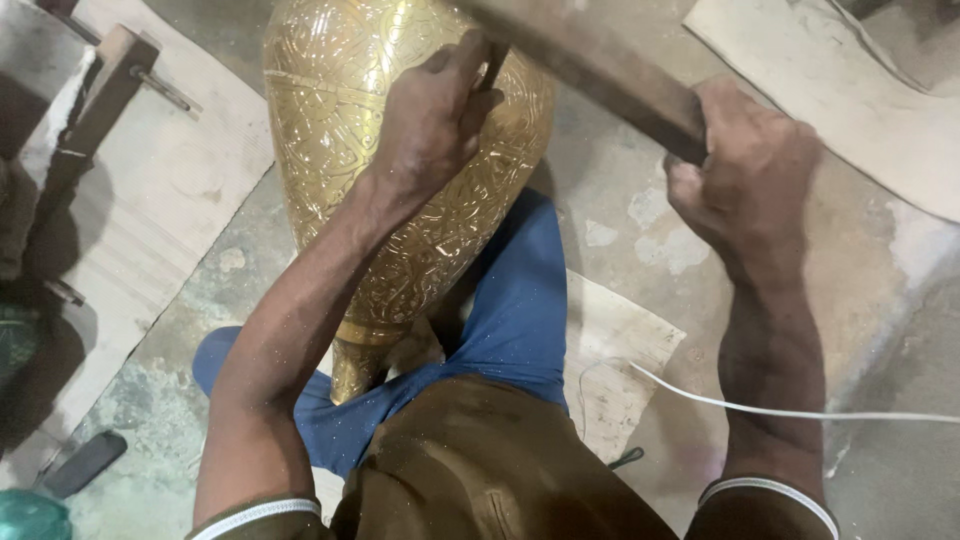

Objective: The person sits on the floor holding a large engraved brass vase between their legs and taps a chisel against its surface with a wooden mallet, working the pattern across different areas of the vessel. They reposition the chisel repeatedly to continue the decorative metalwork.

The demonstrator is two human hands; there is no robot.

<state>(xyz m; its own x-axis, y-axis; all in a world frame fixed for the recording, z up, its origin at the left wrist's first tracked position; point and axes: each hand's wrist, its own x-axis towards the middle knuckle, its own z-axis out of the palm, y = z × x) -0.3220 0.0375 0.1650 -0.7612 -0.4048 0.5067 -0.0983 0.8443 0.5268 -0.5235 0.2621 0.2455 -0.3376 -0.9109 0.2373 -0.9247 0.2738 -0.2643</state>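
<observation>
Fingers (455,75) of left hand (430,125) pinching chisel (493,62) against engraved brass vase (330,110)

Worn on the head, looking steeply down over the lap at close range, with both forearms entering from the bottom edge. Faces the concrete floor (640,220) ahead of the crossed legs. Single view only, so nothing shared with another.

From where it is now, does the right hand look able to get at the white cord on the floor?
Probably yes, though not right away: the right hand is closed around a wooden handle. The white cord lies uncovered on the floor beneath that forearm.
</observation>
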